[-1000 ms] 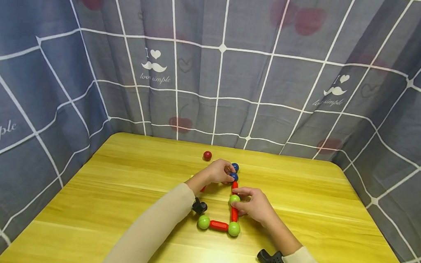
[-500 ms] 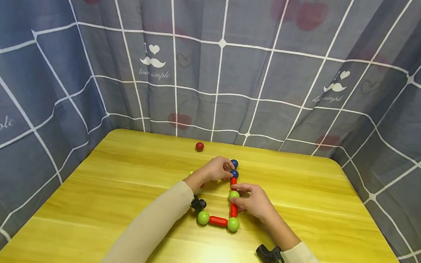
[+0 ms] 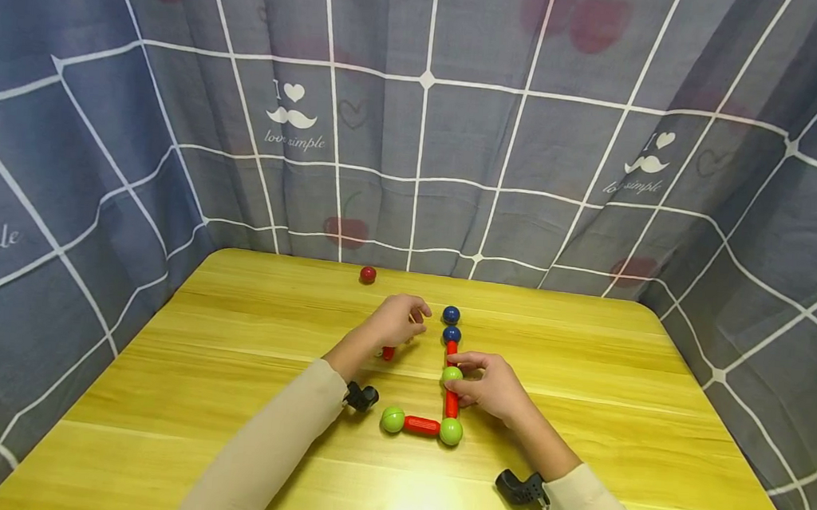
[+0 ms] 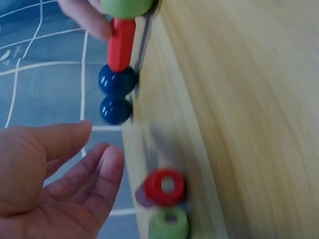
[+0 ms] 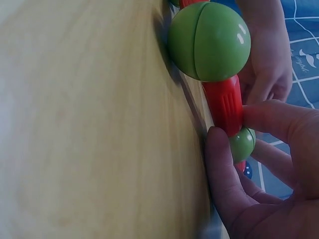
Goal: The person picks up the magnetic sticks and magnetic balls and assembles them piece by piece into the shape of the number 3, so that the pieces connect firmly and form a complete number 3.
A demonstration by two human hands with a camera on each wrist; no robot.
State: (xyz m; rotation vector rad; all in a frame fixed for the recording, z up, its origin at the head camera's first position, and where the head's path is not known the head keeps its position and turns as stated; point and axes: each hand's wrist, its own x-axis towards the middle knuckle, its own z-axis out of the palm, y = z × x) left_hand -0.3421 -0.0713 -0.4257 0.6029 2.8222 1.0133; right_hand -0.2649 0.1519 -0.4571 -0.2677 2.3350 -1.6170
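Observation:
An L-shaped chain of green balls and red rods lies on the table, with two blue balls at its far end. My right hand pinches the chain at its middle green ball; in the right wrist view, thumb and finger lie around the red rod beside that ball. My left hand is held apart from the blue balls, fingers loosely spread and holding nothing. Below it sits a loose red piece beside a green piece, both partly hidden in the head view.
A dark red ball sits near the table's back edge. The wooden table is bounded by a grey-blue curtain behind and at both sides. Black wrist cameras sit on each wrist.
My left hand has let go of the blue balls and moved left. The dark red ball has rolled left and back. My right hand keeps its grip on the chain.

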